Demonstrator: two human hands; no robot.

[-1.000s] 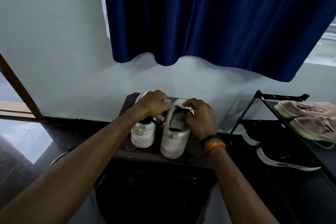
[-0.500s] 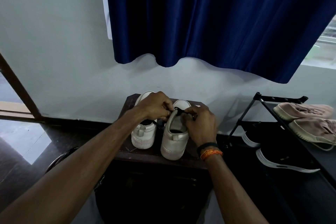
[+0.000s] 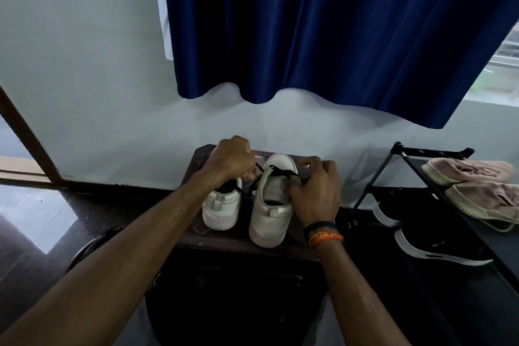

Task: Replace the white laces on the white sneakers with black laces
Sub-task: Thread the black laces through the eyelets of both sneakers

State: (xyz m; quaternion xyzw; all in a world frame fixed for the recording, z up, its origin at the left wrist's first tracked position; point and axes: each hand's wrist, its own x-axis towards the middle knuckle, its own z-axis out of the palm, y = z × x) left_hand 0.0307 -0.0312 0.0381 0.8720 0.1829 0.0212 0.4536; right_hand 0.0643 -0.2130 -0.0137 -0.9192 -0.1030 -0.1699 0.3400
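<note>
Two white sneakers stand heels toward me on a dark wooden stand (image 3: 224, 241). The right sneaker (image 3: 271, 213) has a black lace (image 3: 282, 172) running across its top. My left hand (image 3: 233, 159) hovers over the left sneaker (image 3: 220, 211) and pinches one end of that lace, pulled out to the left. My right hand (image 3: 316, 191) grips the right sneaker's side and pinches the other lace end with curled fingers. The front of the left sneaker is hidden by my left hand.
A black shoe rack (image 3: 421, 166) stands at the right with beige shoes (image 3: 474, 185) on top and black shoes with white soles (image 3: 438, 247) below. A blue curtain (image 3: 323, 31) hangs above. The white wall is just behind the stand.
My hands have drawn apart: the left moved left and up, the right moved right, pulling the black lace taut across the right sneaker. The view has shifted slightly.
</note>
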